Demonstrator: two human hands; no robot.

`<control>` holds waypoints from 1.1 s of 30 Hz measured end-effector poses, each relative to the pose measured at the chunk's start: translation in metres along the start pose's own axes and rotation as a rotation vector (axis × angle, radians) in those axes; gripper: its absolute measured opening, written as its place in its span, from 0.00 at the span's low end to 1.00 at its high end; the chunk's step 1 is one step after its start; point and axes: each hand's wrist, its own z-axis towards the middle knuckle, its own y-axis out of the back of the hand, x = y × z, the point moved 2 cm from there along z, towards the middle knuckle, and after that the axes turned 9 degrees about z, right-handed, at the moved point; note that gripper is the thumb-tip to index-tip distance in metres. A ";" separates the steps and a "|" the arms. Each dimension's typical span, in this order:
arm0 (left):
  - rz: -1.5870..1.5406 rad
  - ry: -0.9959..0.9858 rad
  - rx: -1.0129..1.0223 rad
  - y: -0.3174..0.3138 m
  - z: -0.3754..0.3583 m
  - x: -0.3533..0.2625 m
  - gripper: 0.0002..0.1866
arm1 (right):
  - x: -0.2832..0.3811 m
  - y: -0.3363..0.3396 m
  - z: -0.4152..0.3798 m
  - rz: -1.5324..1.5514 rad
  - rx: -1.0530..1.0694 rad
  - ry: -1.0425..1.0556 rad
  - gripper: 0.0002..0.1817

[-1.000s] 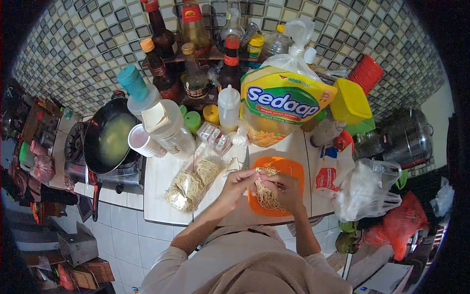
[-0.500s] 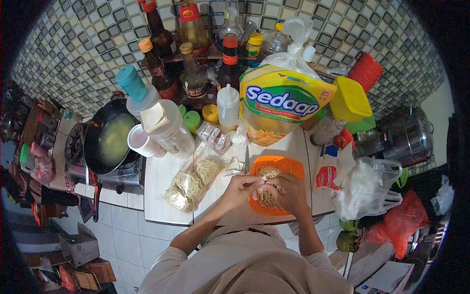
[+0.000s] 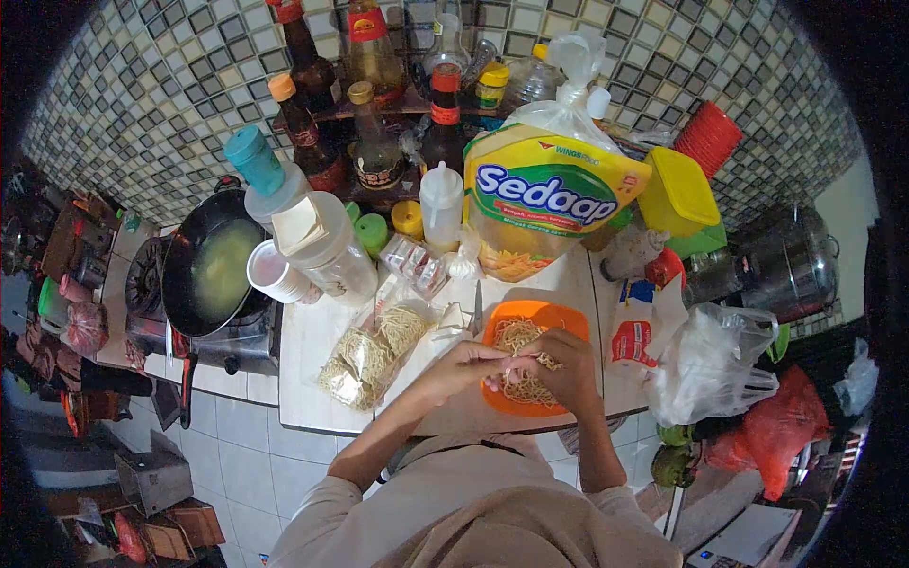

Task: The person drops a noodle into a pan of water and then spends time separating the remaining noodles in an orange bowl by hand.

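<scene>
My right hand is closed around a clump of dried noodles, part of which shows between its fingers. Against it, the fingertips of my left hand are pressed together in a pinch; what they hold, if anything, is hidden. Both hands are over a shallow orange basin. Loose noodles lie in the basin, beneath and beyond my fingers. Left of my hands, a clear plastic pack of noodle cakes lies on the table, beside a knife and a small torn wrapper.
A black wok with yellowish oil sits on the stove at left. Behind the basin stand a Sedaap oil pouch, a squeeze bottle, jars and several sauce bottles. A white plastic bag lies at right.
My hands have shifted slightly, and the noodles held between them have moved a little to the right. More noodles show in the basin beyond my fingers.
</scene>
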 end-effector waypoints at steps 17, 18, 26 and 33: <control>-0.091 -0.076 -0.087 -0.004 0.001 0.000 0.13 | -0.002 -0.007 0.003 0.268 -0.032 -0.162 0.07; -0.091 -0.076 -0.087 -0.005 0.000 0.000 0.13 | -0.004 -0.009 0.001 0.331 -0.037 -0.241 0.08; 0.110 -0.232 -0.348 -0.014 0.003 0.001 0.10 | -0.024 -0.033 -0.013 0.653 -0.167 -0.382 0.12; 0.361 -0.311 -0.513 -0.014 0.005 0.010 0.10 | -0.014 -0.037 -0.014 0.929 -0.245 -0.448 0.15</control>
